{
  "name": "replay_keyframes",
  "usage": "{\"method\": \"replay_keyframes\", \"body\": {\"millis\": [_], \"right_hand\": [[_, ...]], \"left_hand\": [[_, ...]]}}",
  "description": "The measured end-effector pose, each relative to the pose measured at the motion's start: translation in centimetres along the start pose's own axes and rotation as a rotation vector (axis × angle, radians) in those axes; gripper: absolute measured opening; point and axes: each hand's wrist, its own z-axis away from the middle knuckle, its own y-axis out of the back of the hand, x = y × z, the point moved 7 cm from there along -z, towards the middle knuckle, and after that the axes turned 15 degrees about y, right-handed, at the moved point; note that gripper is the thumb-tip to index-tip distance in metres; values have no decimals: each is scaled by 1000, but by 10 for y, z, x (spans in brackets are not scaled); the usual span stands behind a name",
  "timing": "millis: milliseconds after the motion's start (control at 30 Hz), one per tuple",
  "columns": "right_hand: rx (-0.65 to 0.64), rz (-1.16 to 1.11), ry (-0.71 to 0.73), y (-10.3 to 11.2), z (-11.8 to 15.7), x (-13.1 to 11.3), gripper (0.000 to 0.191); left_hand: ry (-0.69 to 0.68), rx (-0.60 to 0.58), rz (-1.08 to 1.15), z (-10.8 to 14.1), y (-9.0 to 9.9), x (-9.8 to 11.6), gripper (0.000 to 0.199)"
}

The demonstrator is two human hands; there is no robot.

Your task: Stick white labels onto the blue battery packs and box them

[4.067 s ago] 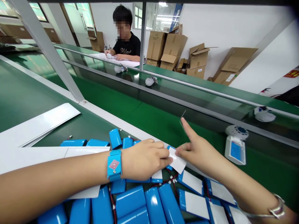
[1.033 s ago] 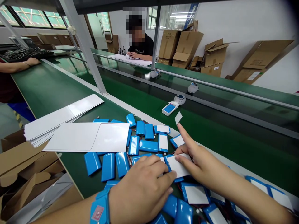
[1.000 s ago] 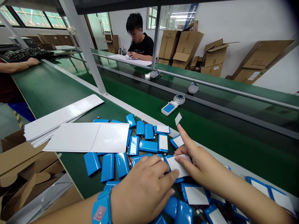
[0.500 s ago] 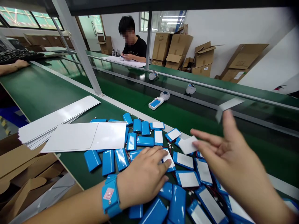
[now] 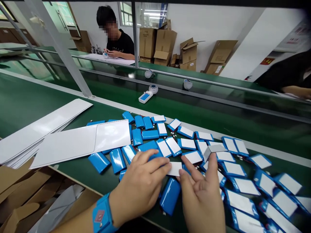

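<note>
Many blue battery packs (image 5: 170, 196) lie on the green bench, several with white rectangles on top. My left hand (image 5: 143, 184), with a blue band at the wrist, pinches the left edge of a small white sticker (image 5: 175, 169) over the packs. The thumb and a finger of my right hand (image 5: 201, 191) hold that sticker's right edge. A bent white strip (image 5: 214, 148) clings to another fingertip of my right hand. What lies under the sticker is mostly hidden. Left of my hands, a large white sheet (image 5: 111, 136) rests partly over some packs.
A stack of white sheets (image 5: 48, 129) lies on the left. A white device with a blue pack (image 5: 145, 96) sits on the green surface beyond a pale rail. Open cardboard boxes (image 5: 19, 200) stand below the bench at lower left. A person (image 5: 120, 42) works across the bench; another is at far right.
My right hand has come left and down to meet my left hand, bringing the small white sticker between them. The view has turned right, showing more packs and a second person.
</note>
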Motion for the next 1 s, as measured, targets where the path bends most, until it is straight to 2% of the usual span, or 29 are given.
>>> {"method": "replay_keyframes", "body": {"millis": [67, 133, 200, 267, 367, 433, 467, 533, 600, 700, 800, 900, 1000], "right_hand": [[-52, 192, 122, -4, 0, -5, 84], [-130, 473, 315, -9, 3, -13, 78], [-193, 733, 515, -15, 7, -22, 77], [-230, 888, 644, -20, 10, -31, 81], [-179, 1065, 710, -10, 1, -48, 83], [-73, 1145, 714, 7, -8, -60, 77], [-8, 1114, 701, 19, -11, -65, 73], [43, 899, 599, 43, -14, -64, 63], [1, 637, 352, 59, -9, -43, 52], [-138, 332, -51, 58, 18, -3, 50], [-216, 68, -280, 42, 43, 18, 52], [-224, -49, -322, 28, 46, 18, 53], [-246, 62, -199, 22, 39, 10, 52]], "left_hand": [[-47, -44, -31, 1, -6, 1, 39], [-56, -66, -45, 1, -11, 0, 38], [-53, -72, -43, 1, -13, -1, 36], [-49, -70, -37, 1, -14, 0, 35], [-44, -71, -38, -1, -12, 4, 33], [-52, -93, -46, -2, -11, 7, 32], [-60, -104, -48, -2, -10, 8, 32], [-63, -101, -37, -1, -5, 8, 33], [-28, -45, 3, 3, 7, 3, 33], [48, 49, 70, 16, 24, -8, 33], [55, 55, 106, 35, 28, -13, 33], [21, 42, 121, 50, 24, -10, 36], [-54, -34, 82, 58, 11, 1, 38]]}}
